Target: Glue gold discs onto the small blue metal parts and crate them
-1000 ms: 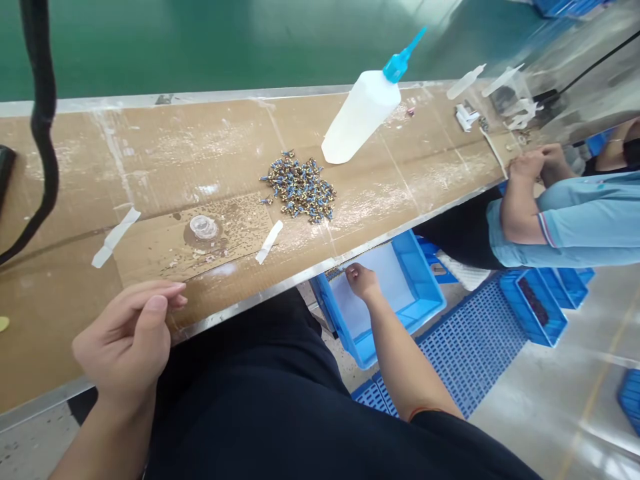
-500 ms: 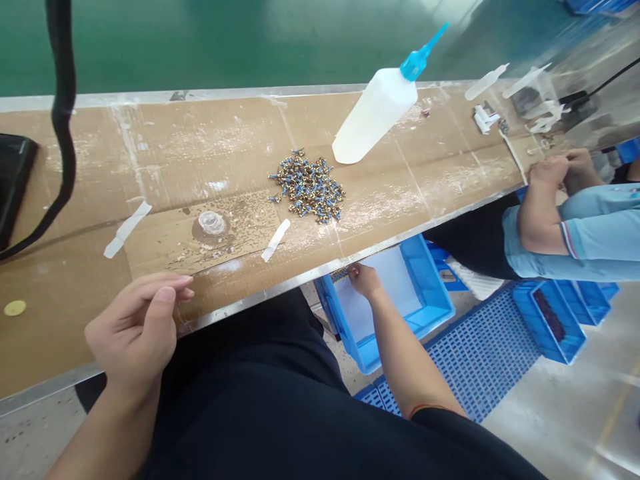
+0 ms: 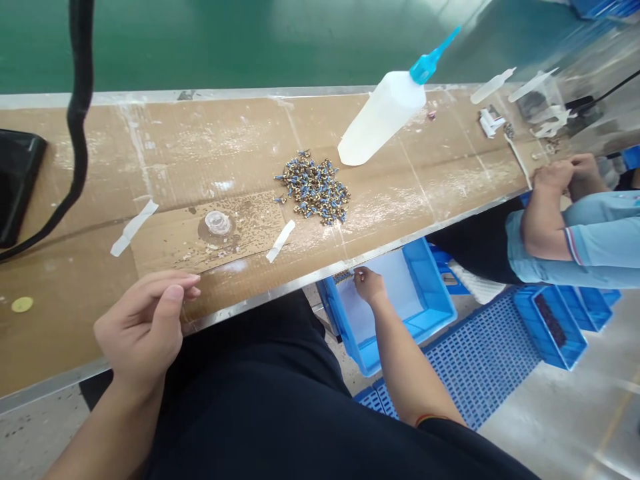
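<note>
My left hand (image 3: 145,327) hovers at the table's front edge, its fingers loosely curled together with the thumb against them; nothing shows in it. Down in a blue plastic bin (image 3: 440,293) below the edge is my right hand (image 3: 370,285), fingertips pinched. What they hold is hidden. Beside those fingertips, small metal parts (image 3: 343,276) lie in the bin, partly covered by the table edge. On the cardboard-covered table (image 3: 240,147) sits a heap of small brass-coloured and blue screw-like parts (image 3: 320,190). Left of it, a small clear round dish (image 3: 218,223) rests on a wet cardboard piece (image 3: 165,240).
A white squeeze bottle (image 3: 383,117) with a blue nozzle stands behind the heap. A black cable (image 3: 79,120) hangs at left near a black device (image 3: 17,187). Tape strips (image 3: 134,228) hold the cardboard piece. A co-worker's hands (image 3: 560,173) are at the right.
The view has shifted slightly, so the table things appear a little further right. Both hands keep nearly the same pose and place; my right hand remains in the bin.
</note>
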A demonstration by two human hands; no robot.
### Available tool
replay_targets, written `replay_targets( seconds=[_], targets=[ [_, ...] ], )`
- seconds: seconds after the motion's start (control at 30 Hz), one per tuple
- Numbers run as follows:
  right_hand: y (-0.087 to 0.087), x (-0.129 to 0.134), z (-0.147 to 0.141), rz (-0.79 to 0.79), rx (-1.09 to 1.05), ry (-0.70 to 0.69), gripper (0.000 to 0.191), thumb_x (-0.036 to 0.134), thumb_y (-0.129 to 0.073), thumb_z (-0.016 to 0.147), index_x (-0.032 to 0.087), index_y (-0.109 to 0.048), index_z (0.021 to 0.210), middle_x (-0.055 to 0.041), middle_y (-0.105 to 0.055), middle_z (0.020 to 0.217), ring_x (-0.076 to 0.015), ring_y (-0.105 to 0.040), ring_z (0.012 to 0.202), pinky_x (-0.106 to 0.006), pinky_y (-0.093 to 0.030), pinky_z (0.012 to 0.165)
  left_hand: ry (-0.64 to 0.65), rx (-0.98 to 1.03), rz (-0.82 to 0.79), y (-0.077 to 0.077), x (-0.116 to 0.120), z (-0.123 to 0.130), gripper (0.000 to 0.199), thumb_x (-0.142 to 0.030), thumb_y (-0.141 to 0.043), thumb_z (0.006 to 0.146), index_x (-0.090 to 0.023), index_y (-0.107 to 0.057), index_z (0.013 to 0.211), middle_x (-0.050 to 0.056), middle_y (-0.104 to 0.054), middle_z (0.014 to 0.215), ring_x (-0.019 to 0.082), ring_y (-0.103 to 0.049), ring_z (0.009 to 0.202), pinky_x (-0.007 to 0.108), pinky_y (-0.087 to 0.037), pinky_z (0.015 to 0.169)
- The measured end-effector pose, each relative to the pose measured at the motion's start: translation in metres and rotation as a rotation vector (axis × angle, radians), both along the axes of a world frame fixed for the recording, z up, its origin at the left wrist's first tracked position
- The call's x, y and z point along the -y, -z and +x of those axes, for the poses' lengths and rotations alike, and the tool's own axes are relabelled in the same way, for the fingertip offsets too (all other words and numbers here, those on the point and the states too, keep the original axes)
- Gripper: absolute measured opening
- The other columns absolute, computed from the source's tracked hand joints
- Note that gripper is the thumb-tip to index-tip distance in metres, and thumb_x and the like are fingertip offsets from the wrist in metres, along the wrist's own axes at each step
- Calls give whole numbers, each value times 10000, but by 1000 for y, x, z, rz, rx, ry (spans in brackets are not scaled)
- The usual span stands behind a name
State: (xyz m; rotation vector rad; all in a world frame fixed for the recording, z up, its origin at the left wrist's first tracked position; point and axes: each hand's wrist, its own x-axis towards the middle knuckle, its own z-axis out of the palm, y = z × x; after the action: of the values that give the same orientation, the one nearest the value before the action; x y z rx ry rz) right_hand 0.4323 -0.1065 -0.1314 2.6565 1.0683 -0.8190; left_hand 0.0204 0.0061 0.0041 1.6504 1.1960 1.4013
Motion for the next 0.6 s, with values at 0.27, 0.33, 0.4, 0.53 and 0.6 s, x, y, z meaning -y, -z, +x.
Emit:
replay_targets(
  seconds=[0.27,0.33,0.4,0.53,0.6],
  targets=[
    [-28,-2,-15,-106,-257,36,359,435,-628,1080,166,-717,859,-56,-745,827,-180,-715,774,-331,-607,789,21,-3,23,2,0,-3,165,-128,-686,937,-195,-818,866,38,-775,850,153,-713,739,267,-588,668],
    [-52,-5,-24,-106,-422,-8,380,391,-601,1060,178,-713,767,-71,-747,741,-177,-707,686,-281,-587,678,34,-15,16,1,0,-4,170,-121,-680,934,-199,-814,867,34,-773,853,150,-724,751,253,-598,678],
    [-85,-9,-32,-99,-600,-73,357,404,-617,1022,183,-740,770,-68,-770,753,-180,-718,672,-265,-585,635,50,-23,6,-1,0,-5,176,-126,-665,940,-200,-809,872,31,-770,853,147,-730,753,244,-605,685],
    [-149,-30,-48,130,-1073,-319,422,580,-683,974,177,-806,958,-59,-791,802,-189,-733,678,-299,-622,645,50,-40,22,-4,0,-6,185,-131,-642,952,-195,-791,864,29,-763,827,150,-738,776,242,-624,712],
    [-167,-51,-62,410,-1101,-417,437,593,-669,997,178,-806,1007,-54,-779,778,-183,-715,647,-297,-608,606,49,-30,51,-4,3,-8,185,-132,-636,953,-195,-787,868,29,-754,798,155,-739,770,250,-632,705]
  ],
)
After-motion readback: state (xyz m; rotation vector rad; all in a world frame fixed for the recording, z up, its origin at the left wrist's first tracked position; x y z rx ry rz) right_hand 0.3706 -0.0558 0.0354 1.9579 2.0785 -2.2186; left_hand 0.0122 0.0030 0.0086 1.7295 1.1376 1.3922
